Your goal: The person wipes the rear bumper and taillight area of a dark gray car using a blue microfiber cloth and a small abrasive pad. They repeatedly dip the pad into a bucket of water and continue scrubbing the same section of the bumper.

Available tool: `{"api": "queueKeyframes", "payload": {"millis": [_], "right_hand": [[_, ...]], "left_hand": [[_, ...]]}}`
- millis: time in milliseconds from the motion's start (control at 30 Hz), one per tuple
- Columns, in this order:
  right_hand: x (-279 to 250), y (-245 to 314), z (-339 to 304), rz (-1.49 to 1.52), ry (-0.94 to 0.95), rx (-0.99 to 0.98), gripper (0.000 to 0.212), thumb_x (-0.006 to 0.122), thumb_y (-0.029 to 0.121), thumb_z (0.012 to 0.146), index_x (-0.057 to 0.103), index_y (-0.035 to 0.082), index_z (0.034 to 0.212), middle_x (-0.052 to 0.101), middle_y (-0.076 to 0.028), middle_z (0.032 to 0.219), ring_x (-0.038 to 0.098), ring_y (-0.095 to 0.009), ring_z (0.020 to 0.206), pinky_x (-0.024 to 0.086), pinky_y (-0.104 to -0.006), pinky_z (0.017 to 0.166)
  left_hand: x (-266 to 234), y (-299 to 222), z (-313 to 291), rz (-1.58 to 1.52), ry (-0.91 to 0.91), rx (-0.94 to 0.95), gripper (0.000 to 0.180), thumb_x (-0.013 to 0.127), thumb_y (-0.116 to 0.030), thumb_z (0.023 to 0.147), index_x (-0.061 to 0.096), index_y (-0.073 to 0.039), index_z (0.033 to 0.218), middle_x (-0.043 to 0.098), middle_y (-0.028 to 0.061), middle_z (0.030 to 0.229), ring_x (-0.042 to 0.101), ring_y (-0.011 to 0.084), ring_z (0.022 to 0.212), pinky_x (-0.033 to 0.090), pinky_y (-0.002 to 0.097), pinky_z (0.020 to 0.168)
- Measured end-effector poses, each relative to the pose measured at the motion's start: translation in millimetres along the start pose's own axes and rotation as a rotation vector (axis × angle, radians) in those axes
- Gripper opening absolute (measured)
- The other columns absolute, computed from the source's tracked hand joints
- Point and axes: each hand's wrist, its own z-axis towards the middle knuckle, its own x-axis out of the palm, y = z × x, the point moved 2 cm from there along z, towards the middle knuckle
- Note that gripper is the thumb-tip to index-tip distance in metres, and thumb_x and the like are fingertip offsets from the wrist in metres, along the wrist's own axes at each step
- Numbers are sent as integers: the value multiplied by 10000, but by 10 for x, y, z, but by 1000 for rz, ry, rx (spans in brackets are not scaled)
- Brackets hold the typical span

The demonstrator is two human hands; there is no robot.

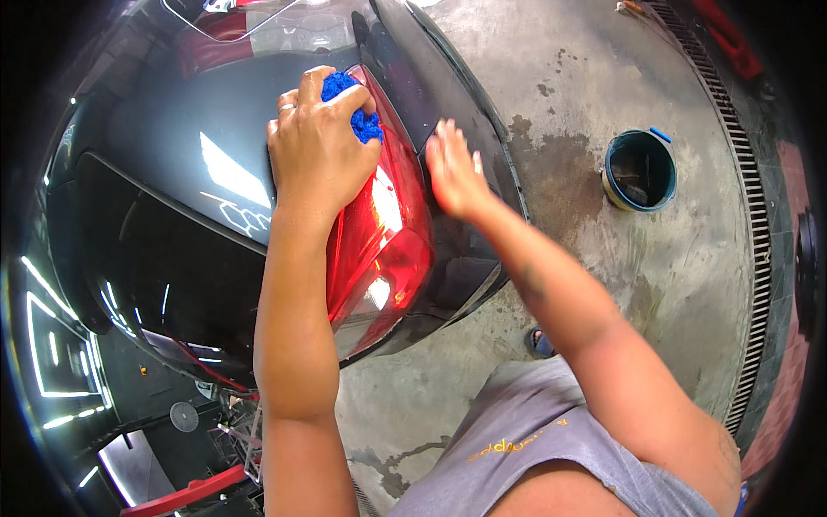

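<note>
The left hand (317,146) grips a blue cloth (357,112) on the red tail light (383,246); the right hand (452,172) rests spread on the car body (172,129). I think grit in the cloth could scratch the lens.

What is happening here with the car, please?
A person leans over the rear corner of a dark grey car. The left hand presses a blue wash mitt against the top of the red tail light. The right hand lies open and flat on the body panel beside the light. A teal bucket stands apart on the wet concrete floor.
</note>
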Motion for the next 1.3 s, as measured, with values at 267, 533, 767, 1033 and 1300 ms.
{"api": "queueKeyframes", "payload": {"millis": [267, 533, 767, 1033, 1300], "right_hand": [[-426, -499, 411, 363, 143, -254, 645, 394, 434, 1201, 488, -51, 1616, 475, -248, 1702, 402, -312, 1624, 318, -376, 1313], [337, -685, -2044, -372, 102, -348, 806, 505, 361, 1118, 179, -9, 1756, 145, -277, 1829, 96, -461, 1706, 74, -664, 1343], [-526, -722, -318, 311, 29, -68, 593, 438, 398, 1179, 582, -50, 1540, 616, -224, 1586, 548, -326, 1512, 408, -375, 1242], [352, -354, -2637, -203, -273, -113, 690, 348, 438, 1191, 220, 83, 1769, 133, -169, 1859, 94, -336, 1726, 110, -631, 1348], [333, -525, -2434, -306, -531, 22, 644, 409, 382, 1178, 326, 46, 1721, 280, -214, 1806, 253, -388, 1678, 252, -665, 1288]], "left_hand": [[61, 1, 28, 75, 2, 19, 309, 835, -352, 806, 850, -237, 1092, 626, 98, 1510, 648, 404, 1304, 564, 535, 1071], [139, 28, -73, 82, -9, 50, 313, 898, -381, 818, 773, -152, 989, 636, 112, 1495, 684, 422, 1241, 589, 550, 1020], [-170, -83, -144, 2, -4, 88, 244, 813, -270, 794, 756, -174, 1011, 695, 107, 1367, 717, 434, 1152, 584, 548, 975], [-999, -426, -699, -185, 23, 301, 256, 784, -253, 782, 685, -103, 964, 679, 133, 1269, 698, 411, 1156, 551, 487, 968], [-1198, -265, -1223, -171, -242, 586, 220, 822, -227, 785, 719, -139, 957, 673, 86, 1377, 713, 388, 1165, 594, 510, 956]]}}
